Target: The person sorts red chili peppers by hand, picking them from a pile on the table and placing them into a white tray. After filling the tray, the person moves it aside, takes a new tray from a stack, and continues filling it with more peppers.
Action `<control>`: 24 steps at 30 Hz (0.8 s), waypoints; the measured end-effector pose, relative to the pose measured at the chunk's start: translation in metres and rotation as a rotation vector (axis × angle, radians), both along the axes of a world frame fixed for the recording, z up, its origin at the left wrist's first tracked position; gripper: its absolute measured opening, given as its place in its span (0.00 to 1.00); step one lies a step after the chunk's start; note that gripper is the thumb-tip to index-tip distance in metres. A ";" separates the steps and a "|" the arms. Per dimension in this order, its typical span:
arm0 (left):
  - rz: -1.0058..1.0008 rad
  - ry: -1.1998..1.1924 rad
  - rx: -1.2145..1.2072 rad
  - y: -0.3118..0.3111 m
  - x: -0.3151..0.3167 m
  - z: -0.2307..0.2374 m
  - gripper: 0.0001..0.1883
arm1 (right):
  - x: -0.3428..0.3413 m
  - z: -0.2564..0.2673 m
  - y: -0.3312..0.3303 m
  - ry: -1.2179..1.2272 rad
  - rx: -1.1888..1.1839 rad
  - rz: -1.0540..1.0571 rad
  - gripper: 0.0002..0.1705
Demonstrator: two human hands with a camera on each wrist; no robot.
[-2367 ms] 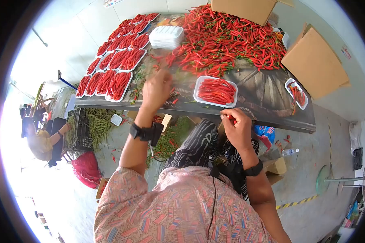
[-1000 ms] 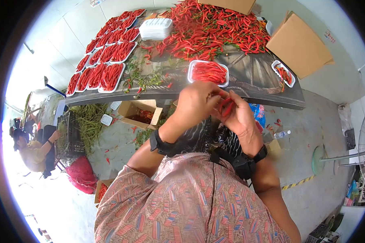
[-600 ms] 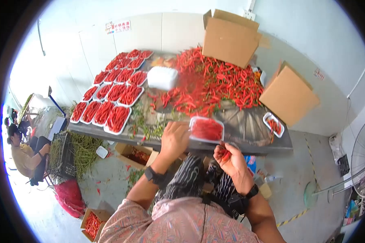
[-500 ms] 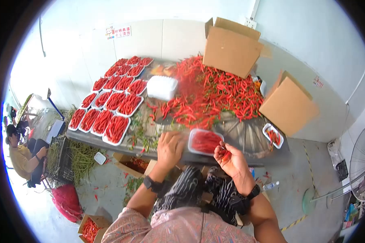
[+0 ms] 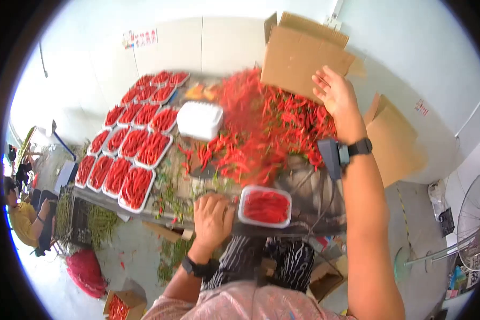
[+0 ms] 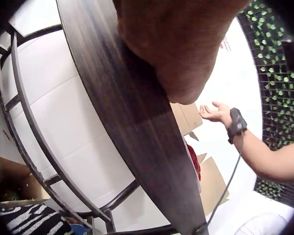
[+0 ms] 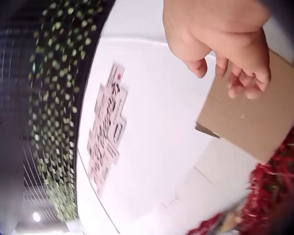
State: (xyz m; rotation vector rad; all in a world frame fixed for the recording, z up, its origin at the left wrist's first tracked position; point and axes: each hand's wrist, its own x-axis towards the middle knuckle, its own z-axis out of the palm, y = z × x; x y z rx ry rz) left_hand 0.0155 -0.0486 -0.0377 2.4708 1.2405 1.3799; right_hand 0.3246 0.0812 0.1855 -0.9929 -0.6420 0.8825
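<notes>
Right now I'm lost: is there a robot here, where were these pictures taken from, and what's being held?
There's no robot, just a person's bare hands. The wide, round picture comes from a camera worn on the head; the two others come from a camera on each wrist. On the table lie rows of filled trays, a stack of white trays, a heap of red chilies and, near the front edge, one separate chili tray. The left hand rests at that edge, palm hidden, so I can't tell whether it holds anything. The right hand is raised, holding nothing, with a cardboard box beyond it.
</notes>
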 end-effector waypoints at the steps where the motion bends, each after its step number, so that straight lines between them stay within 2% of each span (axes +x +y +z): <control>1: 0.007 0.010 -0.004 0.000 0.000 -0.002 0.09 | 0.006 -0.029 -0.013 -0.234 -0.042 0.038 0.23; 2: 0.010 0.020 -0.008 0.000 0.001 -0.002 0.10 | 0.007 -0.056 -0.027 -0.463 -0.074 0.086 0.19; 3: 0.018 0.035 -0.011 -0.001 0.001 0.000 0.09 | 0.002 -0.079 -0.045 -0.577 -0.121 0.055 0.12; 4: 0.012 0.059 -0.033 -0.003 -0.001 -0.001 0.09 | 0.005 -0.108 -0.055 -0.552 -0.144 0.057 0.12; 6: 0.027 0.067 -0.004 -0.003 0.002 -0.002 0.09 | 0.023 -0.167 -0.068 -1.069 -0.199 0.112 0.12; 8: 0.030 0.071 0.015 -0.007 0.006 -0.006 0.09 | 0.012 -0.203 -0.092 -1.363 -0.091 0.090 0.13; 10: 0.048 0.065 0.043 -0.004 0.006 -0.005 0.08 | -0.006 -0.201 -0.094 -1.297 -0.164 0.107 0.12; 12: 0.050 0.062 0.044 -0.004 0.005 -0.006 0.08 | -0.017 -0.205 -0.089 -1.499 -0.071 0.065 0.11; 14: 0.059 0.064 0.025 -0.004 0.006 -0.006 0.07 | -0.027 -0.210 -0.086 -1.514 -0.024 0.030 0.10; 16: 0.057 0.069 0.041 -0.002 0.005 -0.007 0.07 | -0.033 -0.211 -0.084 -1.674 -0.151 0.009 0.11; 21: 0.056 0.076 0.019 -0.004 0.004 -0.005 0.07 | -0.029 -0.219 -0.083 -1.643 -0.159 0.025 0.06; 24: 0.048 0.068 0.026 -0.002 0.005 -0.007 0.06 | -0.019 -0.222 -0.092 -1.629 -0.141 -0.106 0.06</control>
